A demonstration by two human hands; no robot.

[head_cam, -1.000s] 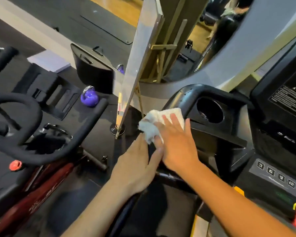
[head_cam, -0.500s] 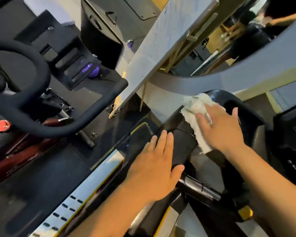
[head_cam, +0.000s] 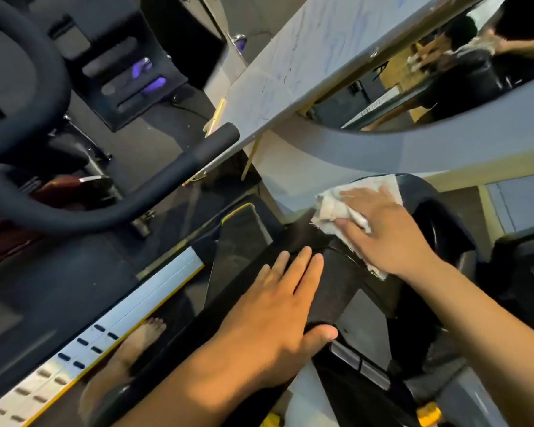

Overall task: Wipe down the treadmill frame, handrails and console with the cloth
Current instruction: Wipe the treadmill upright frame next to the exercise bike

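Two hands: both ours, both on the treadmill's left side; we count one cloth between them
Right hand (head_cam: pixel 386 232): fingers straight, palm flat, pressing the white cloth (head_cam: pixel 336 211) onto the curved black console housing (head_cam: pixel 413 189); no pinch, just pressure
Left hand (head_cam: pixel 278 312): fingers straight and together, thumb spread, resting flat on the black handrail (head_cam: pixel 336 282); it holds nothing
Change: half a second ago the cloth hung lower over the housing's edge; now we have it spread higher along the rim; the left hand has kept its brace on the rail
Meaning: we judge the housing corner nearly wiped; handrail under our left palm probably next
Nearby: exercise bike handlebar (head_cam: pixel 74 211) well apart at left
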